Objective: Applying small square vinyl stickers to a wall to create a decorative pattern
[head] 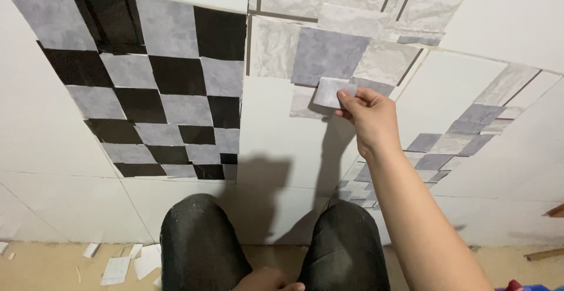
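My right hand point(369, 115) is raised to the white wall and pinches a small pale grey tile piece point(331, 91) between thumb and fingers. The piece sits against the wall just below a larger grey square tile point(328, 55) and over a light marbled tile point(303, 104). My left hand point(267, 280) rests low between my knees at the bottom edge, fingers curled, only partly visible, with nothing seen in it.
A black and grey checkerboard of tiles point(158, 85) covers the wall at left. Marbled tiles point(329, 3) fill the upper middle, more grey tiles point(452, 141) at right. My knees in dark trousers point(200, 238) are below. Paper scraps point(126, 264) lie on the floor.
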